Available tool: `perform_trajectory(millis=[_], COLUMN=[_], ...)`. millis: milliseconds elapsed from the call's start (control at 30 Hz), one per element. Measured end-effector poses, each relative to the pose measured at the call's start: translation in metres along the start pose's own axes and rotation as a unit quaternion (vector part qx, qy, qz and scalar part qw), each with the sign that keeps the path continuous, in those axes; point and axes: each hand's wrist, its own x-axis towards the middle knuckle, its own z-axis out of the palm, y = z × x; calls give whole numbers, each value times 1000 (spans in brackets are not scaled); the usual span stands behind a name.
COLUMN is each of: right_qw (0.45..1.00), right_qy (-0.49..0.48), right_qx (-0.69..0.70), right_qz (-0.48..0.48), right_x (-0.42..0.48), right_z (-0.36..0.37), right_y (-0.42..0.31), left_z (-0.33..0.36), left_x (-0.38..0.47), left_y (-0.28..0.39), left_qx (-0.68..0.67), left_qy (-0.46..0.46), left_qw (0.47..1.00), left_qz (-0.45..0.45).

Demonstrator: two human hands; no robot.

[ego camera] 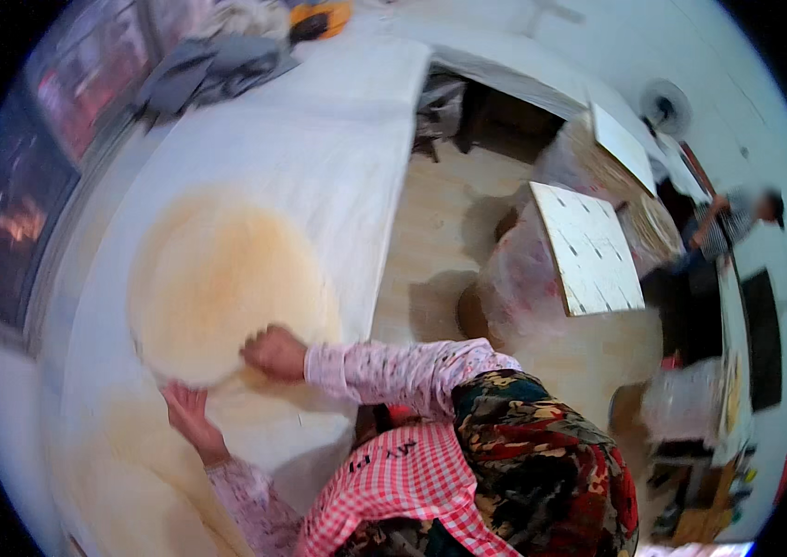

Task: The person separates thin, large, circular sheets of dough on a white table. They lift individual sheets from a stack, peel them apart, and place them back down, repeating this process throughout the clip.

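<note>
A large, thin, round sheet, pale yellow and looking like flatbread, lies over a white-covered table. My left hand is at its near edge, fingertips closed on the rim. Close by, my right hand has its fingers curled at the same edge, farther to the right. Between the two hands the rim shows as a slightly raised line. Blur hides the exact grip of the fingertips. More pale yellow sheet lies on the table below my left hand.
Grey cloth is heaped at the table's far end, beside a window. Across the floor, white boards rest over plastic-wrapped stacks. A person sits at the far right, near a fan.
</note>
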Motion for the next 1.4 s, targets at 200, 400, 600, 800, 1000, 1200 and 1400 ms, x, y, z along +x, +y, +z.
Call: perform_trajectory(millis=[200,400,600,800,1000,1200,1400], right_qw=[906,988,923,978,994,998,998], right_qy=[119,147,182,-35,-54,-42,3], right_qx=[394,31,-317,-136,-62,-29,32], right_qz=[95,-36,-122,-156,-76,-48,-63], right_x=[44,120,111,2,-69,-77,-95], right_z=[-65,-290,-275,-150,-100,-83,-98], right_y=[90,165,81,69,56,53,35], left_z=[18,64,50,62,56,78,59], left_x=[17,-11,-12,-4,-5,-2,22], left_y=[-73,-49,-44,-50,-50,-28,-49], left_qx=[238,445,289,172,321,158,282], left_qy=[-124,120,75,63,94,94,-34], left_qw=[943,846,951,983,938,982,917], left_qz=[196,268,82,-1,89,41,279])
